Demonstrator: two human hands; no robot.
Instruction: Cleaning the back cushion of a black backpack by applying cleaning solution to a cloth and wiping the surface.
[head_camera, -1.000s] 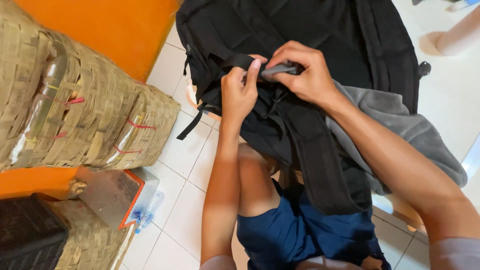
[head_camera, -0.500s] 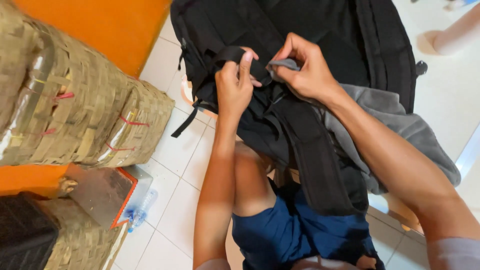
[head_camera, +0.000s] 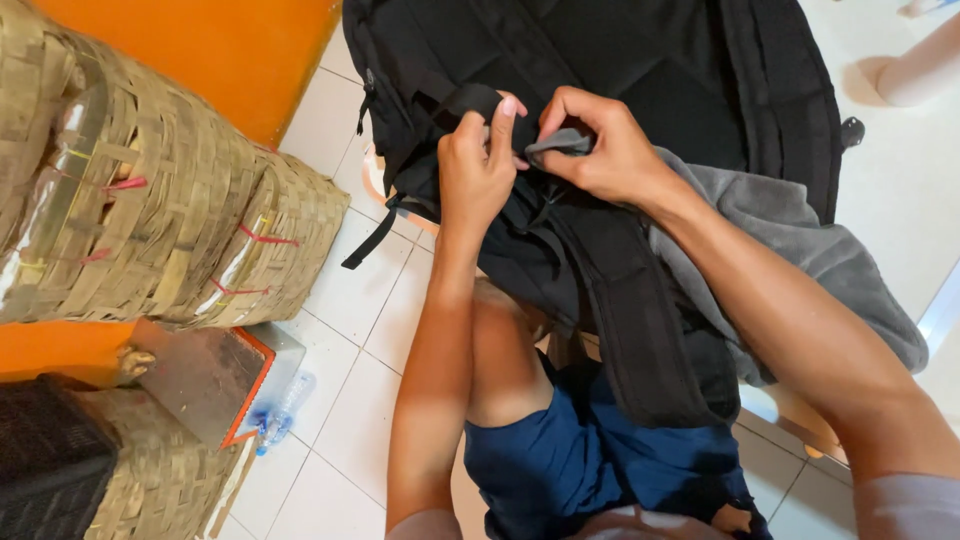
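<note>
Seen from above: a seated person w/ a black backpack (head_camera: 620, 60) resting across the lap, both hands working at its upper middle. The left hand (head_camera: 478, 165) is curled closed round a black strap (head_camera: 470, 100) of the pack, thumb and forefinger raised beside it. The right hand (head_camera: 605, 150) pinches a corner of grey cloth (head_camera: 800, 240) between thumb and fingers, right at the pack's opening; the two hands nearly touch. The rest of the cloth trails down the right forearm and over the pack's right side, draping toward the knee. A padded shoulder strap (head_camera: 640, 320) runs down over blue shorts (head_camera: 590, 460). At left, on the white tiled floor (head_camera: 350, 290), stand two woven bamboo baskets (head_camera: 170, 220) tied w/ red string, against an orange surface (head_camera: 220, 45). Below them a small clear plastic bottle (head_camera: 280, 410) lies on the tiles next to an orange-edged box (head_camera: 200, 375). Top right, another person's bare foot (head_camera: 915, 70) at the frame edge.
</note>
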